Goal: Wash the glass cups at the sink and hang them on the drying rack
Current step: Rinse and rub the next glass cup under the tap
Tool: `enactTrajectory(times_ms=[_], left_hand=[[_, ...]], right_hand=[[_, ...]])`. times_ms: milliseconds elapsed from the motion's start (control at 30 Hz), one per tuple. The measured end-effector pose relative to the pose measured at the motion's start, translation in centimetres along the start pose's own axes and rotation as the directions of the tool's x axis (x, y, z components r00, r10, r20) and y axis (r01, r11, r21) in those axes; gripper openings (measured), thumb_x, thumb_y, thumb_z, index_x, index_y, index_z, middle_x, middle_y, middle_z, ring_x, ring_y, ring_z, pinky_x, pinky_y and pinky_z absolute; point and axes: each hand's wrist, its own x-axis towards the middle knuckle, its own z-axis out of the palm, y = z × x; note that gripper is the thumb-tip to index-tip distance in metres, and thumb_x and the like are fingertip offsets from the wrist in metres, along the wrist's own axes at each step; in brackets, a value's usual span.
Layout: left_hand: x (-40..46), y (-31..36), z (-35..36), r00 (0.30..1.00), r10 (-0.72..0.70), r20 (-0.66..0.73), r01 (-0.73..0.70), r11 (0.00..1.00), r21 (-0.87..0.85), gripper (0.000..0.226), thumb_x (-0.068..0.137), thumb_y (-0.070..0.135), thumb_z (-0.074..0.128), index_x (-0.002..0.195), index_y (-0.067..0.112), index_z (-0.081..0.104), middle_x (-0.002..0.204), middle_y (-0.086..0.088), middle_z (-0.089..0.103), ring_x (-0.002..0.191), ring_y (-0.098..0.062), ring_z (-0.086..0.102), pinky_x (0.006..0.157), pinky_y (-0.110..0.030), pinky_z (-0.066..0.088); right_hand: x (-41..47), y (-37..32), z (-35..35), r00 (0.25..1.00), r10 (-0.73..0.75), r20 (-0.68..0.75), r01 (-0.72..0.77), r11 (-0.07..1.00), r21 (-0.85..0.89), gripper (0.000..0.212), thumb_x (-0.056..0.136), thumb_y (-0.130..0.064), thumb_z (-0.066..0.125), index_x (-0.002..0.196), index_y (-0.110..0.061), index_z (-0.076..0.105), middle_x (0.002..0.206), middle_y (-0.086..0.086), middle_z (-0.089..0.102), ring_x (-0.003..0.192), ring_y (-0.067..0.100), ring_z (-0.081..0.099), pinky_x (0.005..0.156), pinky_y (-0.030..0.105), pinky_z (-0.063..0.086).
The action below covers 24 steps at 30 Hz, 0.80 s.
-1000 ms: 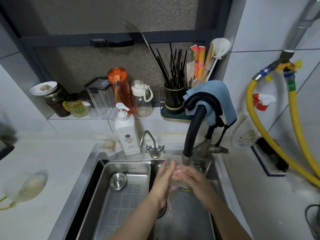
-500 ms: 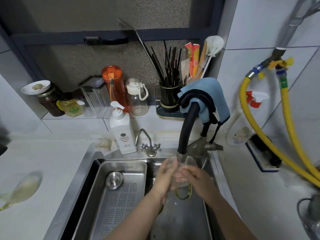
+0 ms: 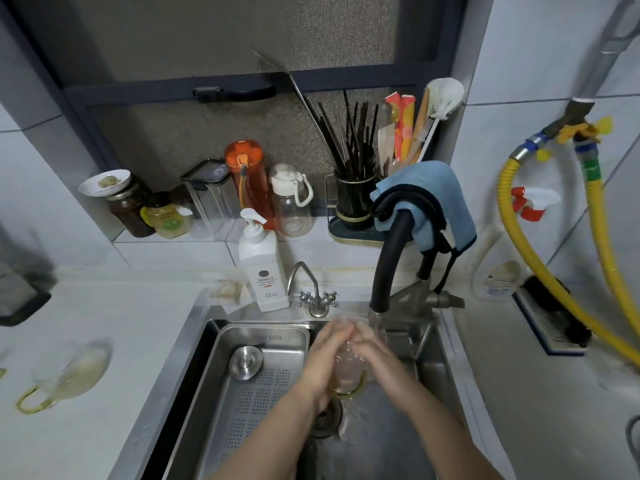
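A clear glass cup [image 3: 348, 370] with a yellow handle sits between both hands over the steel sink [image 3: 429, 344], right under the black faucet spout [image 3: 384, 271]. My left hand [image 3: 323, 362] holds its left side with the fingers pointing up along the glass. My right hand [image 3: 375, 355] wraps the right side. Water splashes around the drain [image 3: 327, 415] below. A second glass cup [image 3: 71, 374] with a yellow handle lies blurred on the left counter. No drying rack is in view.
A perforated steel tray [image 3: 256, 393] with a round plug fills the sink's left half. A white soap pump bottle [image 3: 261, 271] and a small tap [image 3: 311, 289] stand behind. Jars, bottles and a utensil holder [image 3: 353, 199] line the ledge. Yellow hoses [image 3: 554, 282] hang at right.
The cup has turned between my hands, so its yellow handle now points down toward the drain. Both hands stay under the spout, shifted slightly around the glass.
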Motion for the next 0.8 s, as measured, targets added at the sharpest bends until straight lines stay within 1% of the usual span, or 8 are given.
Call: enactTrajectory(times_ms=[100,200,267,400,500,567,667,800], left_hand=[[0.3,0.6,-0.9,0.999,-0.004,0.036,0.005,1.0,-0.023,0.026,0.086,0.031,0.066,0.107,0.016,0.066,0.093,-0.006,0.072,0.08,-0.017,0.069,0.07,-0.028,0.053],[0.3,0.2,-1.0,1.0,-0.022,0.014,0.021,1.0,0.013,0.038,0.086,0.034,0.067,0.118,0.013,0.064,0.104,-0.007,0.072,0.093,-0.02,0.068,0.081,-0.032,0.052],[0.2,0.0,-0.8,0.999,-0.046,-0.004,0.046,0.997,0.06,0.041,0.085,0.042,0.067,0.115,0.016,0.066,0.11,-0.007,0.072,0.102,-0.02,0.067,0.091,-0.036,0.051],[1.0,0.5,-0.9,0.998,-0.057,-0.034,0.06,0.992,0.109,0.049,0.075,0.055,0.07,0.108,0.018,0.07,0.107,-0.009,0.072,0.104,-0.024,0.067,0.101,-0.043,0.048],[1.1,0.6,-1.4,0.994,-0.107,-0.016,0.108,0.992,0.068,0.046,0.076,0.052,0.071,0.106,0.018,0.069,0.089,-0.004,0.072,0.082,-0.021,0.067,0.082,-0.035,0.051],[1.0,0.1,-1.2,0.993,-0.114,0.01,0.112,0.988,0.103,0.045,0.077,0.053,0.069,0.106,0.019,0.07,0.098,-0.007,0.073,0.092,-0.025,0.068,0.085,-0.039,0.052],[0.9,-0.2,-0.6,0.994,-0.104,-0.016,0.105,0.991,0.083,0.042,0.08,0.048,0.068,0.11,0.019,0.069,0.107,-0.011,0.071,0.101,-0.025,0.067,0.091,-0.041,0.052],[1.7,-0.3,-1.0,0.996,-0.092,0.011,0.091,0.994,0.055,0.03,0.077,0.043,0.069,0.095,0.019,0.068,0.084,-0.007,0.069,0.077,-0.02,0.066,0.074,-0.031,0.052]], right_hand=[[-0.7,0.8,-0.1,0.999,0.023,0.046,-0.014,0.98,-0.197,0.026,0.1,-0.042,0.039,0.114,-0.035,0.059,0.12,-0.013,0.063,0.113,-0.004,0.056,0.104,0.022,0.041],[-0.6,1.0,-0.9,0.996,0.056,0.067,-0.02,0.894,-0.448,0.08,0.078,-0.084,0.02,0.129,-0.034,0.055,0.138,-0.011,0.052,0.124,0.0,0.048,0.111,0.037,0.036],[0.0,0.9,-0.7,0.998,0.046,0.049,-0.026,0.934,-0.358,0.064,0.087,-0.073,0.027,0.143,-0.041,0.034,0.152,-0.017,0.031,0.137,0.003,0.031,0.117,0.044,0.026],[0.8,0.8,-0.1,0.999,-0.012,0.049,0.021,0.981,-0.194,0.027,0.094,-0.049,0.043,0.12,-0.051,0.049,0.133,-0.017,0.053,0.127,0.001,0.048,0.111,0.032,0.036],[0.1,1.0,-0.5,0.998,0.0,0.067,0.027,0.912,-0.409,0.049,0.092,-0.064,0.031,0.107,-0.034,0.066,0.114,-0.007,0.068,0.107,0.004,0.063,0.102,0.037,0.046],[0.0,0.9,-1.0,0.999,0.012,0.05,0.014,0.877,-0.48,0.057,0.088,-0.073,0.027,0.117,-0.035,0.058,0.134,-0.005,0.058,0.123,0.006,0.053,0.108,0.039,0.041],[0.5,0.7,-0.7,0.997,0.009,0.072,0.01,0.967,-0.254,0.041,0.097,-0.039,0.044,0.136,-0.042,0.033,0.146,-0.016,0.036,0.14,0.006,0.031,0.115,0.034,0.028],[-0.1,1.1,-0.5,0.994,0.002,0.108,0.019,0.981,-0.195,0.031,0.098,-0.02,0.05,0.128,-0.027,0.049,0.13,-0.013,0.056,0.123,0.003,0.053,0.108,0.027,0.04]])
